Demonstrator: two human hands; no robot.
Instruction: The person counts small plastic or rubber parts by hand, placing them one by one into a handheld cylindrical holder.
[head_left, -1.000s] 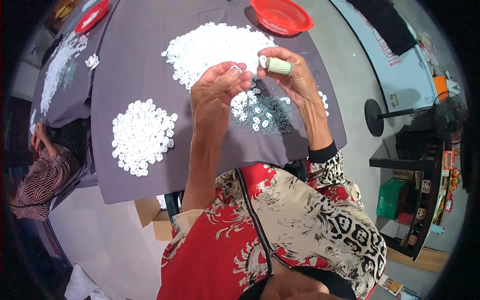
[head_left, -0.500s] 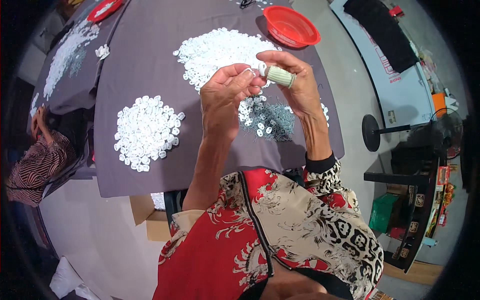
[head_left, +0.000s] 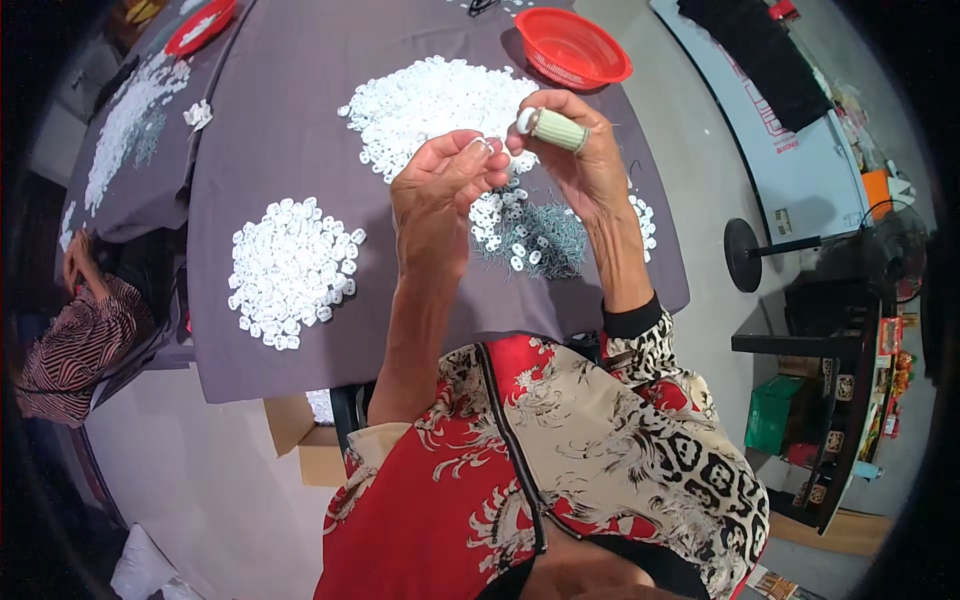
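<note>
My left hand (head_left: pixel 445 185) is raised over the table, thumb and fingers pinched on a small white plastic tag (head_left: pixel 484 146). To its right my right hand (head_left: pixel 592 160) has its fingers curled together. A pale green ribbed sleeve (head_left: pixel 560 130) with a white band at its end appears to cover that hand's thumb. What its fingertips hold, if anything, is hidden. Below the hands lies a tangle of short grey strings (head_left: pixel 555 245) with several white tags on it. Beyond them spreads a large heap of white tags (head_left: pixel 430 105).
Another pile of white tags (head_left: pixel 290 270) is at the left on the grey tablecloth (head_left: pixel 300 140). A red plastic basket (head_left: pixel 575 50) stands at the far right corner. A cardboard box (head_left: pixel 320 462) sits below the near edge. Another person (head_left: pixel 85 330) is at a table to the left.
My hands have drawn slightly apart. The right hand has turned and risen a little from the left fingertips, while the left still pinches the white tag. The whole view has shifted slightly.
</note>
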